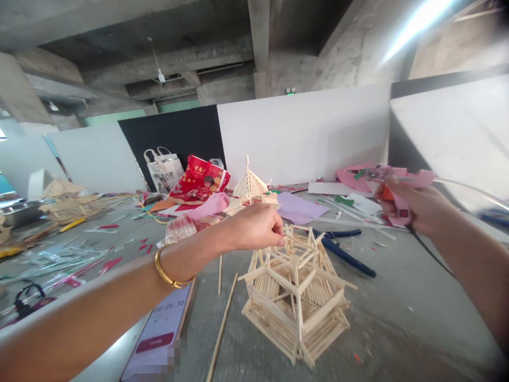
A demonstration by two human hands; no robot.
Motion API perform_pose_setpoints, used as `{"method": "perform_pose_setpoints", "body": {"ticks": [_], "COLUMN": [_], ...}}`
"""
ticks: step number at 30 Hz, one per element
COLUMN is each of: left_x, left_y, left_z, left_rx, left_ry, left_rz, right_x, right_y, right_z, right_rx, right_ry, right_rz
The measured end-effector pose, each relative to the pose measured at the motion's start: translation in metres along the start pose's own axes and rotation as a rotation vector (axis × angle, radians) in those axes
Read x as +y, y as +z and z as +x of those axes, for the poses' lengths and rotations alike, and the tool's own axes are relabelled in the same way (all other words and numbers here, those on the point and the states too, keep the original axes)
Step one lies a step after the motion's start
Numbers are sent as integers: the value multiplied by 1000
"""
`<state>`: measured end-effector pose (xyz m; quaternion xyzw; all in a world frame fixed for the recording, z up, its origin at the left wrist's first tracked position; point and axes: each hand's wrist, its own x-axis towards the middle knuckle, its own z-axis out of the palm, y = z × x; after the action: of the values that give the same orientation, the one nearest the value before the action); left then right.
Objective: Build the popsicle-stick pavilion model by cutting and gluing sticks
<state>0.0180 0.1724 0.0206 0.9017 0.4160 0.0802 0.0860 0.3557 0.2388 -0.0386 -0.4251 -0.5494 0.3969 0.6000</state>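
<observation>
A many-sided frame of thin wooden sticks (296, 297) stands on the grey table in front of me. My left hand (258, 225), with a gold bangle at the wrist, is at the frame's upper left edge. Its fingers are closed, and whatever is between the fingertips is hidden. Over to the right, raised above the table, my right hand (401, 199) is wrapped round a pink glue gun (400, 209), whose nozzle points left. A cord hangs down behind the wrist.
Blue-handled pliers (345, 254) lie right of the frame. Two loose sticks (223, 329) and a phone showing a timer (159, 329) are to its left. Behind stand a pointed stick roof (250, 185), a red bag (201, 180) and purple paper (300, 208). Glue sticks and scraps cover the left.
</observation>
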Motion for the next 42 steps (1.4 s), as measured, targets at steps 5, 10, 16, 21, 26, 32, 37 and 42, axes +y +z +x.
{"method": "perform_pose_setpoints", "body": {"ticks": [5,10,16,21,26,32,37,42], "left_x": [0,1,5,14,30,37,39,42], "left_y": [2,-7,-10,0,3,4,4,3], "left_z": [-2,-6,-3,4,4,1,0,-3], "left_rx": [-3,41,270,424,481,550,584,619], "left_ry": [-45,-80,-87,-36,-1,8,31,50], "left_rz": [-35,-157,-296,-357,-357,-362,-355,-340], "right_x": [-18,-36,-44,-51,-59,-62,-64,-68], "right_y": [13,24,27,28,31,29,31,36], "right_z": [-14,-35,-49,-56,-64,-69,-70,-71], "right_rx": [-72,-236,-420,-466,-484,-469,-523,-541], "right_ry": [-24,-76,-203,-263,-308,-329,-355,-497], "right_rz": [-125,-212,-294,-294,-304,-302,-327,-385]}}
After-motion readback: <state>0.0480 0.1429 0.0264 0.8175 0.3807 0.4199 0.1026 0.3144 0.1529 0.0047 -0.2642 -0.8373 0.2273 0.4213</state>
